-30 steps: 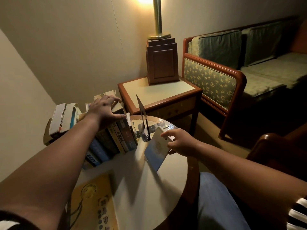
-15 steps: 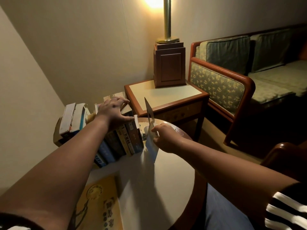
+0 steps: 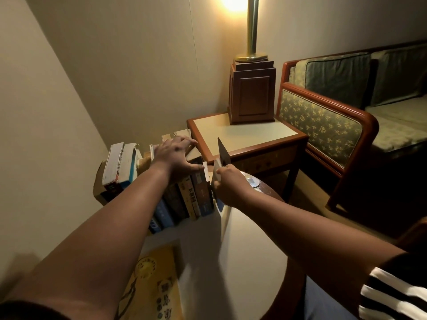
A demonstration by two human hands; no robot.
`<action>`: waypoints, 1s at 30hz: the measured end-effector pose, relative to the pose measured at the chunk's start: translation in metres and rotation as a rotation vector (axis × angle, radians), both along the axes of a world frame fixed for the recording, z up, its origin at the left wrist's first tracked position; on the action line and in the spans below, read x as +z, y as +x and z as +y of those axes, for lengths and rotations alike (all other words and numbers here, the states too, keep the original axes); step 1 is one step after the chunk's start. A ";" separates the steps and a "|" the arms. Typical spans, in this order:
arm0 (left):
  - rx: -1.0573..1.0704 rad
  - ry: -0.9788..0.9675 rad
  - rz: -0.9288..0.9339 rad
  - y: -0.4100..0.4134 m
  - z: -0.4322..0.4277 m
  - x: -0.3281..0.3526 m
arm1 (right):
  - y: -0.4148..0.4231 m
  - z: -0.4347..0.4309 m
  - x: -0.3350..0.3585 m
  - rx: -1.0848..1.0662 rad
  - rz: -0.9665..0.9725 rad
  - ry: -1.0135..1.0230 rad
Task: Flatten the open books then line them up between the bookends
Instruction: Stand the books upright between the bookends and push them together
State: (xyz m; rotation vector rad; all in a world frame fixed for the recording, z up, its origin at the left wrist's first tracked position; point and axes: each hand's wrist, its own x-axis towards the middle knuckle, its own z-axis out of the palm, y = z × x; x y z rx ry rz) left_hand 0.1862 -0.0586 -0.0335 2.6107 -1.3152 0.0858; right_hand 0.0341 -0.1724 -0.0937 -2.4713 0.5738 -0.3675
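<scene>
The left grip (image 3: 175,155) lies spread and unclenched over the tops of a row of upright books (image 3: 191,197), fingers reaching across their far edges and the thumb stretched along the near top corner of the last book. It presses on them and clasps nothing. The row slants a little away from this grip toward the left, spines facing the person, and it stands on the round surface (image 3: 242,262) directly under the palm.

The right grip (image 3: 231,188) is closed on a thin blue book (image 3: 216,168), fingers curled round its near edge. The book stands almost upright, its pale top poking above the knuckles and its blue lower corner showing below the wrist. It sits just left of this grip, touching or nearly touching the last book of the row. Just beyond the right grip's knuckles rises a dark metal bookend (image 3: 223,153), its pointed plate upright. The thin book is thus between the row and the bookend.

Left of the left grip, past the wrist, two thicker books (image 3: 120,165) lean together at the row's far end. Beneath the left forearm, nearer the person, a yellow book (image 3: 150,282) lies flat and closed on the surface.

Beyond both grips stands a square side table (image 3: 242,135) carrying a wooden lamp base (image 3: 251,95). To the right of the right grip is a patterned sofa (image 3: 323,121). A striped sleeve (image 3: 392,294) shows on the right arm.
</scene>
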 end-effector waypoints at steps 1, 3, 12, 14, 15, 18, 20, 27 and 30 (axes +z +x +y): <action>0.001 0.001 -0.003 0.000 0.000 0.000 | 0.006 0.000 0.003 0.004 -0.010 0.048; 0.005 0.003 -0.006 -0.001 0.000 0.000 | 0.017 0.000 0.005 0.005 -0.042 0.176; -0.014 -0.009 0.000 0.000 0.000 -0.001 | 0.011 0.009 -0.040 0.058 -0.194 0.907; -0.023 -0.010 0.002 0.001 0.000 -0.002 | 0.011 0.008 -0.046 0.003 -0.177 1.026; -0.026 -0.016 0.000 0.002 0.000 -0.002 | 0.013 0.005 -0.052 -0.002 -0.171 1.043; -0.033 -0.052 0.003 0.004 0.001 -0.005 | 0.017 0.000 -0.062 0.034 -0.170 1.033; -0.045 -0.070 0.002 0.005 0.001 -0.005 | 0.021 -0.002 -0.068 0.084 -0.184 1.014; -0.067 -0.120 -0.005 0.007 0.001 -0.009 | 0.038 -0.010 -0.098 0.087 -0.213 0.854; -0.064 -0.123 0.001 0.009 0.000 -0.010 | 0.034 -0.011 -0.103 0.090 -0.247 0.982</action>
